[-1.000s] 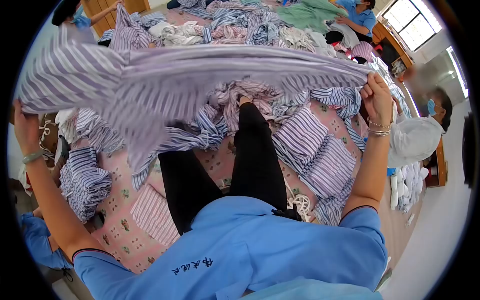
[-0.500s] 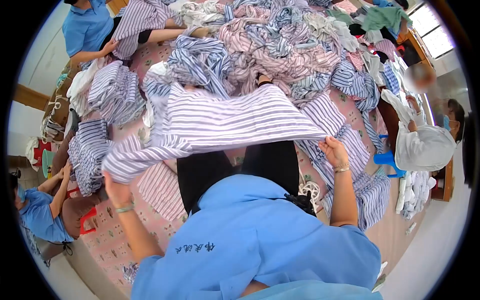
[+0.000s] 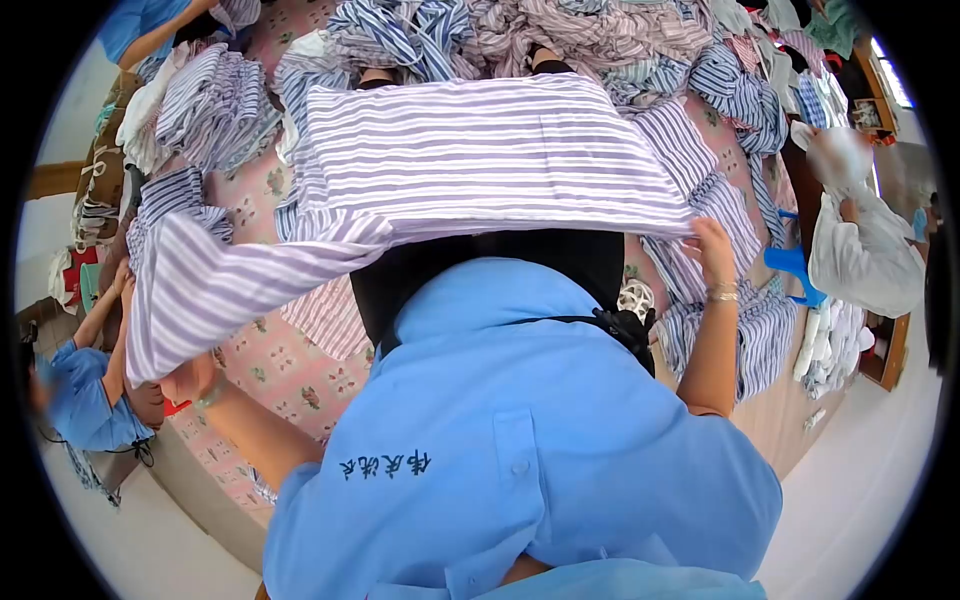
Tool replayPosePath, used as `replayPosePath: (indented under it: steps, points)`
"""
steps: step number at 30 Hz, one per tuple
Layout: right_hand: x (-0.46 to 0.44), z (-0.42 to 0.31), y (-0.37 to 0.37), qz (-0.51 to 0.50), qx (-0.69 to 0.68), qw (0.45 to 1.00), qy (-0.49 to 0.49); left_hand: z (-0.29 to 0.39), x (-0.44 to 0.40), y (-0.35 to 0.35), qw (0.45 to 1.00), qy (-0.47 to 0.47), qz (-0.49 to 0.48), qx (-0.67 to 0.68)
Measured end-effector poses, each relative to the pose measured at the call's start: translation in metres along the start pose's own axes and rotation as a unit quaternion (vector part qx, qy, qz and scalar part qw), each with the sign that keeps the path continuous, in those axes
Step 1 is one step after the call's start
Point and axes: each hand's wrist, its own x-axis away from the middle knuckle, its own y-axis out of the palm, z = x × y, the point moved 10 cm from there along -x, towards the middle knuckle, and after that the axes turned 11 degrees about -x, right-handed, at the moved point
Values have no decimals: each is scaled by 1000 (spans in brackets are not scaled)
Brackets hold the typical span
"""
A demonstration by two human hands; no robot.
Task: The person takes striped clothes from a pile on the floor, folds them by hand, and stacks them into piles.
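Note:
A purple-and-white striped shirt (image 3: pixel 470 160) is spread across my lap and lower legs, its body fairly flat. Out to the left runs its sleeve (image 3: pixel 225 280), stretched and slightly twisted near the shoulder. My left hand (image 3: pixel 190 380) is closed at the lower end of that sleeve, with some fingers behind the cloth. At the opposite side, my right hand (image 3: pixel 712 250) pinches the near right corner of the shirt between thumb and fingers. Under this corner lie folded striped garments (image 3: pixel 725 225). A pink striped cloth (image 3: pixel 328 312) lies beside my left thigh.
A heap of crumpled striped clothes (image 3: pixel 600 25) lies beyond my feet. Folded stacks (image 3: pixel 215 110) stand at left, more folded garments (image 3: pixel 765 335) at right. A co-worker (image 3: pixel 90 400) sits left; another person (image 3: pixel 865 245) is right by a blue stool (image 3: pixel 795 265). A pink floral mat (image 3: pixel 300 385) covers the floor.
My left hand has pulled the sleeve outward and toward me, so it is longer and straighter. The shirt's body has settled flatter. The view has tilted down.

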Motion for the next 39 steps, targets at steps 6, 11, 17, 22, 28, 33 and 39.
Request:
replayPosePath:
  steps: [6, 11, 17, 22, 28, 33, 39]
  points:
    - [29, -50, 197, -316, 147, 926, -148, -96, -104, 130, 975, -130, -174, -39]
    - [114, -60, 351, -610, 90, 772, -154, -185, -157, 244, 833, -239, -440, -235]
    - [75, -112, 305, -592, -364, 715, -78, -264, -208, 306, 723, -212, -394, -527]
    - [44, -108, 224, -333, -366, 859, -132, -333, -230, 332, 727, -32, -358, -585]
    - [-15, 13, 108, -100, -416, 902, -59, -309, -194, 191, 778, -97, -156, -600]
    - [-25, 19, 41, 107, -290, 946, -101, -276, -78, -24, 688, -419, 33, -592]
    - [59, -115, 313, -255, 205, 807, -492, -372, -75, 18, 861, -453, 167, -157]
